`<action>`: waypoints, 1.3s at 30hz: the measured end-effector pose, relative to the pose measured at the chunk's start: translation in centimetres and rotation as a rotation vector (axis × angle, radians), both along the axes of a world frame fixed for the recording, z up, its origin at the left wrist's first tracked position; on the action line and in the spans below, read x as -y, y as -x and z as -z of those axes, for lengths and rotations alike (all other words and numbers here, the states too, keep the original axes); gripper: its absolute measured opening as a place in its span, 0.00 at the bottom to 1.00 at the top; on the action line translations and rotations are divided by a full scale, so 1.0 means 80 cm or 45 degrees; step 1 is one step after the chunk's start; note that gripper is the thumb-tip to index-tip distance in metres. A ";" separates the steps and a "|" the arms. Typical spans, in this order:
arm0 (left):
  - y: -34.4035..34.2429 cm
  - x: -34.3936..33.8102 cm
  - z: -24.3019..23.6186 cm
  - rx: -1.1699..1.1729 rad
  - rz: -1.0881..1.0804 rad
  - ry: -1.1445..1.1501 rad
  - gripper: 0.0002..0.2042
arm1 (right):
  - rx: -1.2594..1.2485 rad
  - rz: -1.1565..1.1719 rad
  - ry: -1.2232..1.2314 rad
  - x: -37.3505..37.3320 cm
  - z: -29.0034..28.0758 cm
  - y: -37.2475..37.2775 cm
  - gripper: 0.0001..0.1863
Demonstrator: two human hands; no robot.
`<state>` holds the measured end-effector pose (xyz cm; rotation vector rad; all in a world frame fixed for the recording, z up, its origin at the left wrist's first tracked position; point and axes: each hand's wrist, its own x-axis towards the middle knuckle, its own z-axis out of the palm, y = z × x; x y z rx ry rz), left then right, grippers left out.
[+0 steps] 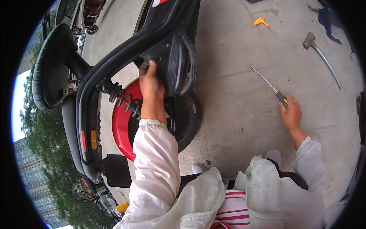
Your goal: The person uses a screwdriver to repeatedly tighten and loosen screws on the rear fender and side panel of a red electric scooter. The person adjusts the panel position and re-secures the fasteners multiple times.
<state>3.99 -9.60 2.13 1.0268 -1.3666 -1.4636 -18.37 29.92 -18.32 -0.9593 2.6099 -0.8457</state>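
An electric scooter with a black frame stands in front of me on the left. My left hand is closed at the edge of its black plastic side cover, thumb on top and the other fingers curled partly out of sight. Below that wrist are the coil-spring shock absorber, a red fender and the black tyre. Off to the right, low over the concrete, my right hand grips a screwdriver by its black and yellow handle. Its shaft points away and to the left.
On the concrete ground lie a yellow-handled hex key, a hammer with a metal handle, and a dark cloth. The scooter's black seat juts out at the left. My shoes are near the lower edge.
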 end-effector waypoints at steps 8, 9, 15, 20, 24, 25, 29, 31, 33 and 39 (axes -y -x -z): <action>-0.007 0.003 0.001 0.025 0.077 -0.029 0.15 | 0.047 -0.032 0.029 -0.006 0.032 0.009 0.19; -0.007 0.003 0.000 0.025 0.047 -0.041 0.14 | 0.066 -0.031 0.020 -0.007 0.034 0.010 0.19; 0.002 -0.004 0.000 0.038 -0.014 -0.052 0.13 | 0.090 -0.023 0.051 -0.012 0.042 0.013 0.19; -0.003 -0.004 -0.004 0.101 -0.001 -0.088 0.15 | -0.092 -0.140 -0.065 -0.003 0.025 0.019 0.21; 0.000 -0.004 -0.008 0.141 -0.006 -0.059 0.15 | 0.098 -0.284 0.229 0.068 -0.033 0.019 0.26; -0.002 -0.005 -0.009 0.236 -0.048 -0.067 0.16 | 0.307 -0.386 0.377 0.106 -0.048 0.013 0.28; -0.001 -0.006 -0.014 0.289 -0.013 -0.060 0.17 | 1.273 -0.776 0.356 0.251 -0.156 -0.035 0.39; 0.002 -0.007 -0.013 0.213 0.031 -0.029 0.17 | 1.478 -0.933 0.399 0.307 -0.172 -0.060 0.37; 0.016 -0.014 -0.011 0.175 0.040 -0.009 0.16 | 1.855 -0.823 0.855 0.326 -0.160 -0.087 0.31; 0.002 -0.015 -0.012 0.327 0.003 -0.077 0.20 | 2.445 -0.689 1.186 0.338 -0.139 -0.116 0.20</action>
